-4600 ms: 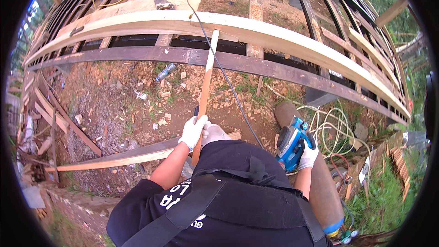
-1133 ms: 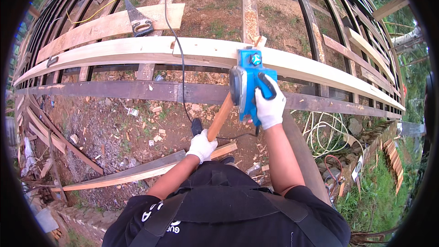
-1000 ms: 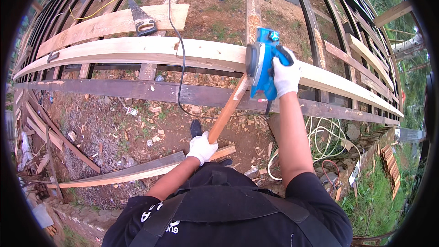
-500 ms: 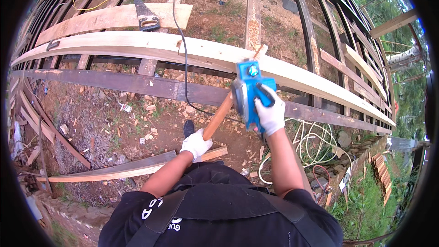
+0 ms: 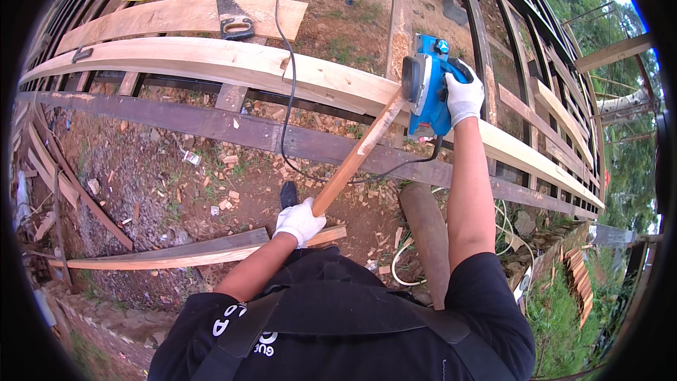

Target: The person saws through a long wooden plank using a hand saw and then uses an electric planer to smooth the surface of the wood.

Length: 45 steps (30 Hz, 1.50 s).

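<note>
My left hand [image 5: 301, 221], in a white glove, is closed round the near end of a reddish-brown wooden strip [image 5: 345, 171]. The strip slants up to the right, and its far end lies at the pale timber beam [image 5: 211, 61]; a lighter, bare patch shows on its upper part. My right hand [image 5: 465, 97], also gloved, grips the handle of a blue electric planer [image 5: 430, 88]. The planer is tilted on its side over the beam, just right of the strip's far end. I cannot tell whether planer and strip touch. A black cord [image 5: 287, 92] trails from the planer.
A handsaw [image 5: 233, 20] lies on a wide pale board [image 5: 162, 22] at the far left. Dark joists [image 5: 479, 42] run beyond the beam. More timber [image 5: 176, 255] lies near my left arm. Wood chips litter the ground, and a pale hose [image 5: 398, 261] coils beside my leg.
My right hand has carried the planer away from me and to the right, off the middle of the strip. The bare patch on the strip now shows. My left hand keeps its hold.
</note>
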Motion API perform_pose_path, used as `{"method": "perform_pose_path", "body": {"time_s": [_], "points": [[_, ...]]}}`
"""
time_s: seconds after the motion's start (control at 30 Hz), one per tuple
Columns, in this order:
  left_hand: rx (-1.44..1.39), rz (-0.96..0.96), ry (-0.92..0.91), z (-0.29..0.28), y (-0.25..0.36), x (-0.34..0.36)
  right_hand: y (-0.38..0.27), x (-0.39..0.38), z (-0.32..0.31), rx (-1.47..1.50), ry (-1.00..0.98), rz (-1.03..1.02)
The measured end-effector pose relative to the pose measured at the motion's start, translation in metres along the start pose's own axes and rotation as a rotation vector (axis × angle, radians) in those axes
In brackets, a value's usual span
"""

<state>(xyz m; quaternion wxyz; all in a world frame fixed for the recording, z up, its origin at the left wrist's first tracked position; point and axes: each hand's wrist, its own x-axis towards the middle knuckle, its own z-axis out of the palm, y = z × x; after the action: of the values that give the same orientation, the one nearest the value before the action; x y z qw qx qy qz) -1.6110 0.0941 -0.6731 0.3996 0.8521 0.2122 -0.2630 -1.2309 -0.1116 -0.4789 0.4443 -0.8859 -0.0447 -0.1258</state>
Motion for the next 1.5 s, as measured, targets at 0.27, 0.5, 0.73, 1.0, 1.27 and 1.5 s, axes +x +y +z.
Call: {"method": "perform_pose_path", "body": {"time_s": [0.27, 0.5, 0.73, 1.0, 1.27, 1.5], "points": [[-0.063, -0.012, -0.018, -0.003, -0.003, 0.002, 0.003, -0.048, 0.001, 0.098, -0.124, -0.052], [-0.031, -0.004, 0.001, 0.001, 0.0, 0.002, -0.015, -0.191, 0.0, 0.019, -0.203, -0.045], [-0.002, -0.002, 0.011, 0.006, -0.01, 0.003, -0.023, -0.057, 0.014, -0.049, 0.006, 0.032], [-0.071, -0.017, 0.022, 0.001, -0.007, 0.0, -0.018, -0.012, 0.018, 0.189, -0.051, 0.092], [-0.051, -0.042, -0.004, 0.003, -0.006, -0.002, -0.015, -0.202, 0.012, 0.008, -0.153, -0.031], [-0.033, -0.02, 0.019, 0.008, -0.014, 0.0, -0.043, -0.096, 0.029, -0.072, -0.047, 0.054]]}}
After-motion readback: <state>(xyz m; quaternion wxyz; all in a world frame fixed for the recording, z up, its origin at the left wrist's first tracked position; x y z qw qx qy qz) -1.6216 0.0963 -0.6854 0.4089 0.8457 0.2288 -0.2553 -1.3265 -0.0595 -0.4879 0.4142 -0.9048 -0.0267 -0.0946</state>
